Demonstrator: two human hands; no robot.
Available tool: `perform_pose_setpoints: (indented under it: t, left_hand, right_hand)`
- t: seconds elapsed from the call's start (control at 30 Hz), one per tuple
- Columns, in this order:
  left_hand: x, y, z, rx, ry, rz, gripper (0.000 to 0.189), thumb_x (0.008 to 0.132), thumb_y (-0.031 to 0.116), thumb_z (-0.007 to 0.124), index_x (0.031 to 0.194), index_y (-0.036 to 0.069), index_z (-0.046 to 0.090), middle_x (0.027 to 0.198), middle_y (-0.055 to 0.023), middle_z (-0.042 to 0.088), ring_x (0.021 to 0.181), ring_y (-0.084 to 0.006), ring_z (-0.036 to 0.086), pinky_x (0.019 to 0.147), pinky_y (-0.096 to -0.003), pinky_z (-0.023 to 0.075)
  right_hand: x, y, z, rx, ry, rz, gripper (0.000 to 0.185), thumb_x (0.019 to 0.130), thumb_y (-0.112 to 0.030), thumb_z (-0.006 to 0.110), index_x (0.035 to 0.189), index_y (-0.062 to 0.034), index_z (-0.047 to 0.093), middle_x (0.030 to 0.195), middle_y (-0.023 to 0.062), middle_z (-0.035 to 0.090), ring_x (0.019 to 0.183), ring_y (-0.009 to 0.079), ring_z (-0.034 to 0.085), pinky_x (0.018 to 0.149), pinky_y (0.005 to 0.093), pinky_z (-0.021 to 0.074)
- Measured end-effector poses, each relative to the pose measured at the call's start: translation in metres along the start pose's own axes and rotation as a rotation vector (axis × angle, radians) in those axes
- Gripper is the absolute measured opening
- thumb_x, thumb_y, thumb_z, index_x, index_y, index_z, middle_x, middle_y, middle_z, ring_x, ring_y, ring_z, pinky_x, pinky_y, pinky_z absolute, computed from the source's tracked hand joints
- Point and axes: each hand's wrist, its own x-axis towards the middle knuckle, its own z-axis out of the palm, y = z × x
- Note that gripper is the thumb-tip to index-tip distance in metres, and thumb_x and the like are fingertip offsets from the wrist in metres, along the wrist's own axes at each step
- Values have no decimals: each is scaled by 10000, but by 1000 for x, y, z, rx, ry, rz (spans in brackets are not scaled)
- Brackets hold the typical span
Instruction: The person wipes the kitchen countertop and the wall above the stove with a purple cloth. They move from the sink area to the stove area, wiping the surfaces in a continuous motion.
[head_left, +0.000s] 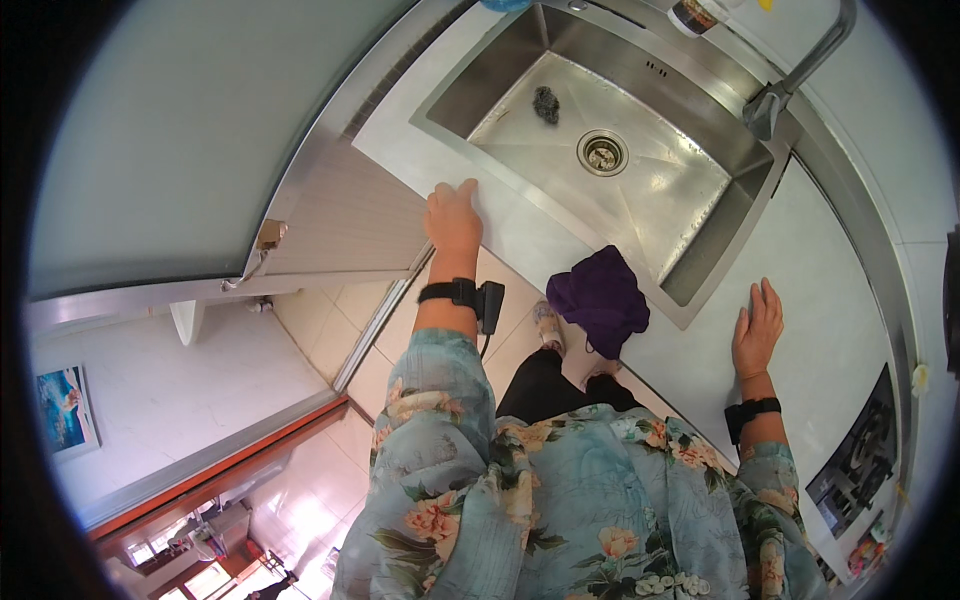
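My left hand (455, 216) rests at the front edge of the pale countertop (517, 214), left of the sink, its fingers bent; whether they grip the edge I cannot tell. My right hand (759, 330) lies on the counter to the right of the sink, with nothing seen in it. Between the hands, a crumpled purple cloth (602, 300) lies over the counter's front edge and partly hangs down. The stainless steel sink (645, 210) holds a dark scouring pad (546, 105) near the drain strainer (602, 153). Some water drops show on its floor.
A metal faucet (772, 105) stands at the sink's right back corner, with a jar (694, 16) behind the sink. A black gas hob (855, 450) is at the far right. A frosted glass panel (187, 142) rises on the left. My feet are on the tiled floor (502, 292) below the counter.
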Motion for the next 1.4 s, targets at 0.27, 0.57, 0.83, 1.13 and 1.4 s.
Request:
perform_pose_setpoints:
  t: [0.27,0.57,0.83,1.13,1.4]
  left_hand:
    - [-22,-3,2,-21,10,48,420,849,31,566,1188,253,675,1076,-81,550,1048,-309,550,877,-444,459]
    - [6,-5,3,66,-40,-35,393,868,72,552,1197,248,674,1070,-94,545,1049,-326,555,857,-459,486]
    - [-45,31,-13,-257,-11,124,405,812,132,676,1211,200,684,1282,-175,559,1197,-396,522,975,-525,437]
    - [-153,142,-33,-274,-288,702,667,716,355,806,1313,161,583,1476,-117,434,1407,-363,332,1136,-609,211]
    - [-45,59,-1,-184,56,343,571,704,201,771,1243,115,605,1329,-116,549,1324,-339,441,1126,-553,282]
  right_hand:
    - [-1,1,1,20,6,-2,486,922,-130,555,1402,-96,486,1521,102,403,1388,320,375,1122,460,289]
    - [0,1,0,7,-9,10,472,934,-161,549,1397,-87,488,1511,106,417,1391,319,371,1120,462,295]
    - [0,2,0,5,-2,6,474,922,-142,561,1387,-80,494,1517,109,415,1390,324,370,1120,463,293]
    - [2,1,0,57,2,-5,480,907,-111,570,1380,-67,501,1512,128,419,1385,339,378,1122,466,292]
    - [2,-1,-1,24,-32,16,484,900,-92,562,1378,-47,501,1511,149,418,1387,350,380,1131,474,289]
